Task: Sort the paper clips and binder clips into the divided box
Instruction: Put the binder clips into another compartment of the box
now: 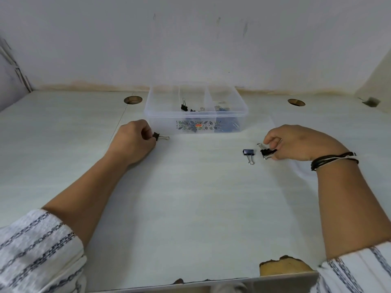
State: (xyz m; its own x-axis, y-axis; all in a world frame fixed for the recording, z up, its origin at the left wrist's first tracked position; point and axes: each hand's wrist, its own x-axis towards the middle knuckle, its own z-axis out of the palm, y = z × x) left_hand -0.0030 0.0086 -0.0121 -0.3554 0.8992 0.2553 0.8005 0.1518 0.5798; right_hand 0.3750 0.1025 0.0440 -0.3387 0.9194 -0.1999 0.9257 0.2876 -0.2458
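Observation:
A clear divided box [160, 115] stands at the back middle of the table. Its middle compartment holds black binder clips [184, 107]; its right compartment holds paper clips [221, 107]. My left hand [133, 142] rests just left of the box, fingers pinched on a small black binder clip [156, 136] whose wire handles point right. My right hand [300, 142] is at the right, fingers closed on another black binder clip [267, 152] lying on the table. A third, dark binder clip [248, 153] lies loose just left of it.
Two round cable holes [132, 100] [296, 102] are cut in the tabletop either side of the box. A wall runs close behind. The table's front edge is chipped at the lower right [283, 266].

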